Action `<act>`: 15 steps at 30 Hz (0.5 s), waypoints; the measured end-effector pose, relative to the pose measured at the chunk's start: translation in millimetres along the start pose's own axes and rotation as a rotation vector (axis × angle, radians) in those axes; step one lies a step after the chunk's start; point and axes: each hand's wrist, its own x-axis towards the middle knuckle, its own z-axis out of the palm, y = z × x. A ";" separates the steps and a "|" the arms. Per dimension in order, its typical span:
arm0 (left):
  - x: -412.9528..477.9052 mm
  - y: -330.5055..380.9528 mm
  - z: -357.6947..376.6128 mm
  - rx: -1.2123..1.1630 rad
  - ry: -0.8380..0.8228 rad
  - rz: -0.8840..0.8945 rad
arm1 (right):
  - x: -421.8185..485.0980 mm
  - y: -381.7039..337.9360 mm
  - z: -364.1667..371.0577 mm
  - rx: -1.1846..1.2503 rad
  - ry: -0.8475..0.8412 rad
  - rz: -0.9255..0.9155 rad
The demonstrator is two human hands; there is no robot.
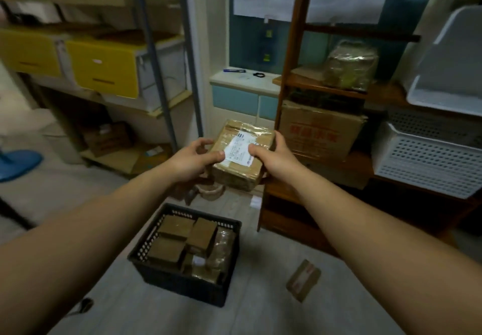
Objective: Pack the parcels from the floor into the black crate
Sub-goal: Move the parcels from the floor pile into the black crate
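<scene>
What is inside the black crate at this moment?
The black crate holds several brown taped parcels, packed close and filling most of it; one shows a white label. Lower layers and the crate floor are covered, so the full count cannot be told.

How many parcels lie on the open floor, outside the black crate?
1: a small brown parcel on the floor to the right of the black crate. Others may be hidden behind the parcel held in both hands.

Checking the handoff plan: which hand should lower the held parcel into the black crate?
Probably left: the left hand grips the held parcel on the black crate side.
</scene>
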 end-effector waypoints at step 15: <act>33.4 -88.7 -195.4 -0.051 -0.005 -0.151 | 70.5 -3.6 231.2 0.051 -0.096 0.063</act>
